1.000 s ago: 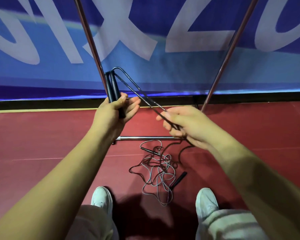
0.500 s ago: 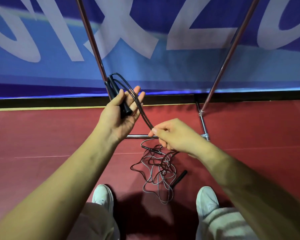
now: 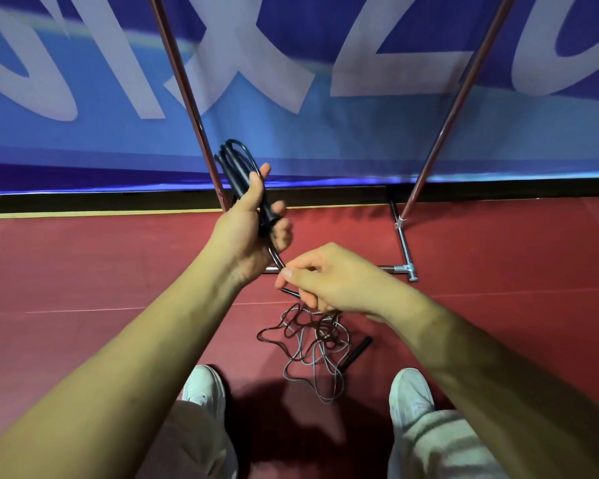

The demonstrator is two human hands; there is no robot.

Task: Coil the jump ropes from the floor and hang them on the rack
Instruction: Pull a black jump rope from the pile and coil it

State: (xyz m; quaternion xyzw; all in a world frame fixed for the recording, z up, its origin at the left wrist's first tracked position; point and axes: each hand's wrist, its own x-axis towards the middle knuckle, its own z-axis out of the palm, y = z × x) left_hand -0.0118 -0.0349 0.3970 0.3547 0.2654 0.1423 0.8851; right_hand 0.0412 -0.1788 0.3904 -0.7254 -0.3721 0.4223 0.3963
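Observation:
My left hand (image 3: 248,224) grips the two black handles (image 3: 237,174) of a jump rope, held together and pointing up. The rope's dark cord (image 3: 276,258) loops over the handle tops and runs down behind my left palm to my right hand (image 3: 329,281), which pinches the cord just below the left hand. A tangled pile of rope (image 3: 312,344) lies on the red floor between my feet, with another black handle (image 3: 357,350) beside it. The rack's two slanted metal poles (image 3: 187,98) rise in front of the blue banner.
The rack's chrome base bar (image 3: 403,250) lies on the red floor (image 3: 83,264) right behind my hands. A blue banner (image 3: 325,140) with white lettering fills the background. My white shoes (image 3: 204,388) stand either side of the rope pile.
My right hand has slid along the cord toward the left hand, shortening the stretched span. The left hand has tilted the handles and curled its fingers tighter round them.

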